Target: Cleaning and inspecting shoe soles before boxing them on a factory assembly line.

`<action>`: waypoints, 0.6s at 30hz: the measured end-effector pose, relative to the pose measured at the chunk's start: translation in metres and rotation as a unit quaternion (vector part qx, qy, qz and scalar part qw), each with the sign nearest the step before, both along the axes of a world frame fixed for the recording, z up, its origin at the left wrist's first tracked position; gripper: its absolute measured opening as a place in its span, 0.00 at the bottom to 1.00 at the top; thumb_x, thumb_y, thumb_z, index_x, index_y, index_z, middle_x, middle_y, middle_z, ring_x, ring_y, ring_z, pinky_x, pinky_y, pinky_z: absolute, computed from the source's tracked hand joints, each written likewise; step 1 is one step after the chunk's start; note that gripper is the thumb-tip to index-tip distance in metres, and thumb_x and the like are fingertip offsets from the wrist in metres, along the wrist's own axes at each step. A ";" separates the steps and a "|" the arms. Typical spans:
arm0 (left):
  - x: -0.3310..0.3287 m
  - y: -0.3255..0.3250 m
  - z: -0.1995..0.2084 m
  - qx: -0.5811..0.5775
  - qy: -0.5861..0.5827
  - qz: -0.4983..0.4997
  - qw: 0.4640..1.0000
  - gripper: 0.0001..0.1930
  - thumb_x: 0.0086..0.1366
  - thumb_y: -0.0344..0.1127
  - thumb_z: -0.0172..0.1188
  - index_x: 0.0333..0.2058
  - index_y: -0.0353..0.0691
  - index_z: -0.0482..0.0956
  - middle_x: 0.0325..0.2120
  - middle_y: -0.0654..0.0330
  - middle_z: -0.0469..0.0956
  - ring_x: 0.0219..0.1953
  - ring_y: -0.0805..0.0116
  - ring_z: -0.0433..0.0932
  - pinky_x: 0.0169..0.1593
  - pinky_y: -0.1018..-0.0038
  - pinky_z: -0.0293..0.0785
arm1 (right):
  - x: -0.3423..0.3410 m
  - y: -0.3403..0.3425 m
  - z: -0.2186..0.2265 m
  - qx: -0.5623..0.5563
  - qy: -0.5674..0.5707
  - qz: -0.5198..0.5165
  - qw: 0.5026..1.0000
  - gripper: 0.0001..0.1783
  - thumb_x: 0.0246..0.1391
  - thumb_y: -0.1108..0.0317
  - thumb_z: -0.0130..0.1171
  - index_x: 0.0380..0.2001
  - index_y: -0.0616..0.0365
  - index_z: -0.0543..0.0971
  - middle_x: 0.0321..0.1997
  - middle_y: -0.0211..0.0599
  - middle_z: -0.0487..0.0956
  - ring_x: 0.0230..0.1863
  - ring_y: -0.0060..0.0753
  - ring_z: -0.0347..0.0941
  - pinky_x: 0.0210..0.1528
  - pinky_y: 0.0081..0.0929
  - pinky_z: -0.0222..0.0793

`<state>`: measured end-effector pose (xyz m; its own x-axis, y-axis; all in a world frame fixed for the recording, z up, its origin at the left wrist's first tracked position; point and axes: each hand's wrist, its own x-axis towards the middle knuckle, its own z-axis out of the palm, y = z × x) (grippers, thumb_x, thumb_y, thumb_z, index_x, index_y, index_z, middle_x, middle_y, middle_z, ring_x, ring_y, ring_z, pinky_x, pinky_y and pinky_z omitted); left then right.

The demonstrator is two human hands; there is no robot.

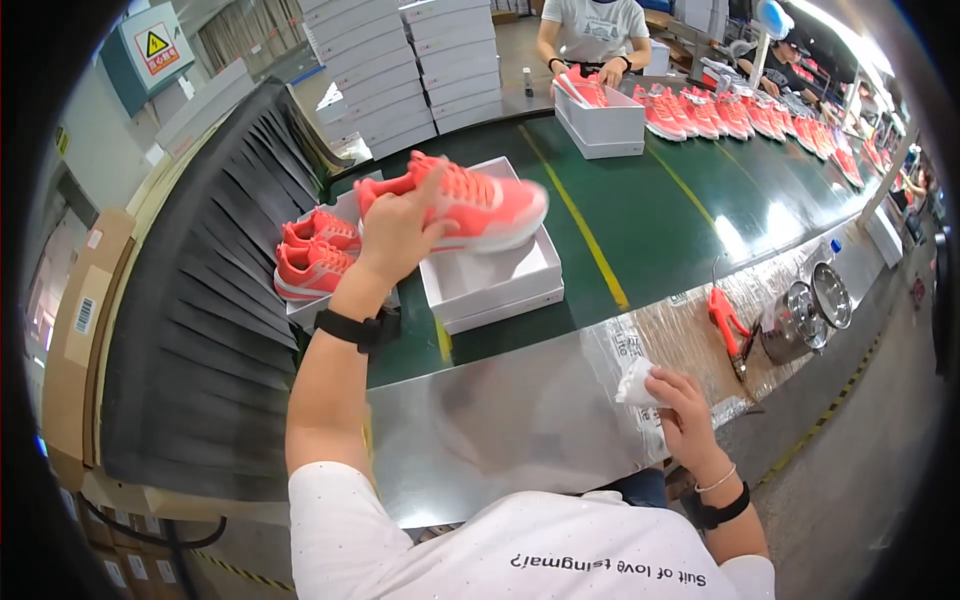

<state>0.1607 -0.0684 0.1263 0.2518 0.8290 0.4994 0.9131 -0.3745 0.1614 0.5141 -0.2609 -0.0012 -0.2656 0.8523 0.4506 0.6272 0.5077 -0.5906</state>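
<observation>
Head view: 1 box [308, 312] holds 2 shoes [315, 268], left hand [398, 230] another shoe [492, 208].

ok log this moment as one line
left hand: holds coral shoe over open white box | right hand: holds crumpled white wad | nearby: red-handled tool

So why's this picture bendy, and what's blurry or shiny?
Head view: the fisheye lens bows the edge of the metal table and leaves black corners; head view: the coral shoe in the left hand looks motion-blurred at its toe; head view: white glare spots shine on the green tabletop.
</observation>
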 end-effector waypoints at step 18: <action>-0.014 0.141 -0.054 -0.083 0.201 -0.036 0.975 0.31 0.57 0.43 0.59 0.57 0.42 0.61 0.37 0.47 0.77 0.42 0.52 0.76 0.46 0.61 0.71 | -0.017 0.027 -0.027 -0.055 0.040 -0.033 0.997 0.27 0.37 0.88 0.49 0.45 0.59 0.75 0.51 0.44 0.72 0.52 0.46 0.66 0.53 0.32 0.64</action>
